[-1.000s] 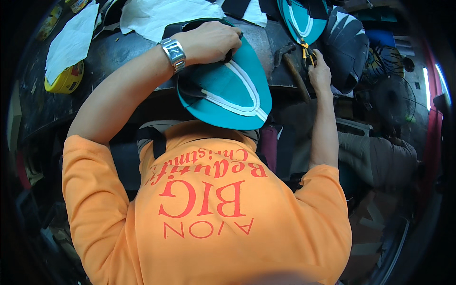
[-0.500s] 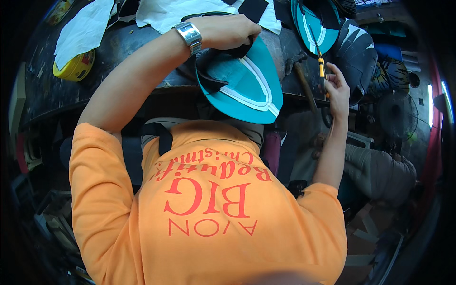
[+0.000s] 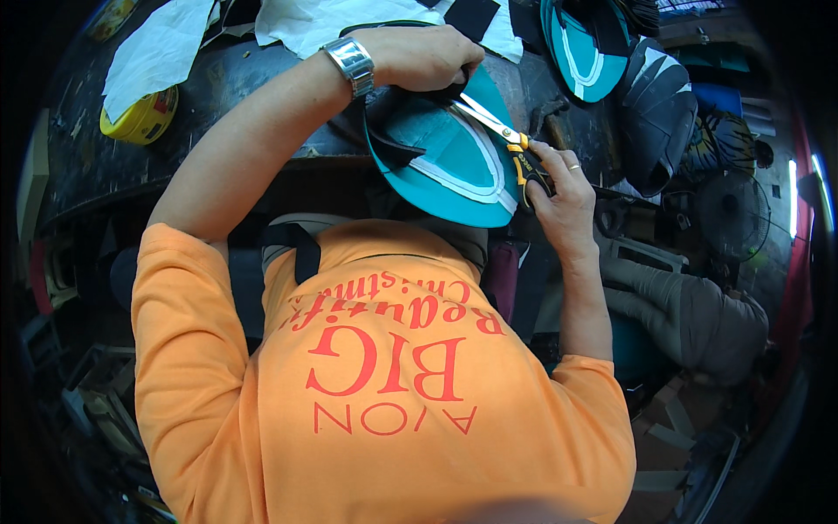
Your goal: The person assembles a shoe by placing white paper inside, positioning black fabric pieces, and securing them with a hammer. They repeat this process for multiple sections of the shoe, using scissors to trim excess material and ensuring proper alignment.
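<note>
A teal, rounded fabric piece (image 3: pixel 445 188) with a white U-shaped band and black edging hangs partly over the table's front edge. At its far side my left hand (image 3: pixel 436 59) is closed on the black edging, back of the hand up; the fingertips are mostly hidden. My right hand (image 3: pixel 563 188) grips a pair of scissors (image 3: pixel 525 166) by the black-and-yellow handles, thumb and fingers around them. The silver blades reach over the teal piece toward my left fingers, and their tips come close to the black edging. Whether they touch it cannot be made out.
On the dark table (image 3: pixel 227 113) are a yellow tub (image 3: pixel 144 122), white sheets (image 3: pixel 161 52) and black scraps (image 3: pixel 471 16). A similar teal piece (image 3: pixel 589 79) and a stack of dark curved pieces (image 3: pixel 655 113) lie at the right. Beyond stand a fan (image 3: pixel 733 210) and another person (image 3: pixel 711 323).
My right hand has taken up the scissors from near the second teal piece and moved left, bringing the blades over the teal piece at my left hand. The left hand stays nearly still.
</note>
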The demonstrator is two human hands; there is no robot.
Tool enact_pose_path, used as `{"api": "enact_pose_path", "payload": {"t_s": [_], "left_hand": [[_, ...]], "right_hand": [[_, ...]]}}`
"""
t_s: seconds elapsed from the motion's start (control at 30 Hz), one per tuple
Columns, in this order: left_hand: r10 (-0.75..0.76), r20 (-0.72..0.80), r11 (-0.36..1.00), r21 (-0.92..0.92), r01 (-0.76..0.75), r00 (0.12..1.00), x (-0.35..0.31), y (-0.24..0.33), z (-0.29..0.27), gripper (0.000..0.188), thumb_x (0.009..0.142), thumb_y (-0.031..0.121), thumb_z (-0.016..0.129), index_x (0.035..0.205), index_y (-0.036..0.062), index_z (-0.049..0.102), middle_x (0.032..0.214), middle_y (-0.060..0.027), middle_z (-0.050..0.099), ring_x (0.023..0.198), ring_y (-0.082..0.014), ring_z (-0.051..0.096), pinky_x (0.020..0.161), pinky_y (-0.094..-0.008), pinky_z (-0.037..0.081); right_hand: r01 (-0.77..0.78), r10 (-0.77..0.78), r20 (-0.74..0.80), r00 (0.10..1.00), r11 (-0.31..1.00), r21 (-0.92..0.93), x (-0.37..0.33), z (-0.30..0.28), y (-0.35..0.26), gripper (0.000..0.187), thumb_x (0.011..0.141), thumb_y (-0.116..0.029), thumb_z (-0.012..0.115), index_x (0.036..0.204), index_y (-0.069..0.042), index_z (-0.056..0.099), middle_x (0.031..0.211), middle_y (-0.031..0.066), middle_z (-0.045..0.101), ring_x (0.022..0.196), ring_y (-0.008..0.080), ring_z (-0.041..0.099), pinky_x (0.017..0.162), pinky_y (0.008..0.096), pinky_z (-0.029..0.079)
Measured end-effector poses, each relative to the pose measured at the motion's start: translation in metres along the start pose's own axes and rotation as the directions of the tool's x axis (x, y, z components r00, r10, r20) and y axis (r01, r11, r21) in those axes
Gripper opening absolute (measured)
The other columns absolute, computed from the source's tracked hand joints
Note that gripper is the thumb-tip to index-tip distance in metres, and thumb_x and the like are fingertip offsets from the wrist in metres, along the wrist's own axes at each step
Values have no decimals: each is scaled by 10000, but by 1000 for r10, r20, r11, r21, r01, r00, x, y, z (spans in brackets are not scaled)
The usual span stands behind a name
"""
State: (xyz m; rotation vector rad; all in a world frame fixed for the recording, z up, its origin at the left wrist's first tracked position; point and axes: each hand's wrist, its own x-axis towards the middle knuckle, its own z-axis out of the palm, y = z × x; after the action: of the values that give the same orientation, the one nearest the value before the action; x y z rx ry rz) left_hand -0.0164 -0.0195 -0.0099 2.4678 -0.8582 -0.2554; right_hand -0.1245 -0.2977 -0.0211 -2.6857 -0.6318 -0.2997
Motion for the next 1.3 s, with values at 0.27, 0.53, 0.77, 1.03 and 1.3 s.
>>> {"api": "enact_pose_path", "payload": {"t_s": [0.27, 0.53, 0.77, 1.03, 1.3], "left_hand": [[-27, -55, 999, -20, 26, 998, 4, 0, 5, 200, 1026, 139, 544, 1106, 24, 687, 997, -210, 730, 900, -329, 727, 801, -381, 555], [-2, -72, 1000, -4, 2, 997, 5, -3, 11, 204, 1025, 165, 540, 1131, 49, 670, 964, -189, 731, 855, -311, 734, 797, -363, 562], [104, -80, 995, 5, -104, 991, -6, 1, -2, 217, 964, 77, 604, 1172, 42, 654, 986, -189, 732, 915, -337, 725, 854, -387, 553], [147, -766, 989, 136, -66, 626, -91, 14, -1, 478, 791, 190, 820, 1222, 107, 630, 1262, -121, 551, 1135, -335, 569, 1009, -432, 441], [-441, -575, 817, -575, 43, 689, -127, -2, 31, 554, 855, 140, 758, 1370, 58, 570, 1191, -118, 549, 705, -102, 582, 666, -258, 512]], "right_hand": [[18, -17, 52, 998, 1000, -10, -4, 1, 3, 435, 791, -3, 692, 1219, -82, 682, 953, 127, 635, 821, 307, 678, 725, 395, 543], [52, -48, 79, 996, 997, -52, -3, -1, 1, 433, 778, 19, 696, 1202, -68, 686, 907, 116, 613, 806, 291, 676, 708, 389, 536], [29, -42, 90, 995, 990, 139, 6, -20, 5, 473, 766, 39, 674, 1228, -63, 678, 944, 119, 671, 775, 246, 668, 735, 330, 541], [-408, 470, -156, 869, 858, 312, 39, -28, 138, 331, 880, 11, 708, 1197, -61, 645, 744, -67, 545, 638, 13, 513, 557, 178, 403], [-513, 479, -254, 841, 854, -87, 69, 20, 216, 217, 825, -94, 727, 1011, -64, 620, 828, 108, 679, 765, 280, 669, 723, 401, 516]]}}
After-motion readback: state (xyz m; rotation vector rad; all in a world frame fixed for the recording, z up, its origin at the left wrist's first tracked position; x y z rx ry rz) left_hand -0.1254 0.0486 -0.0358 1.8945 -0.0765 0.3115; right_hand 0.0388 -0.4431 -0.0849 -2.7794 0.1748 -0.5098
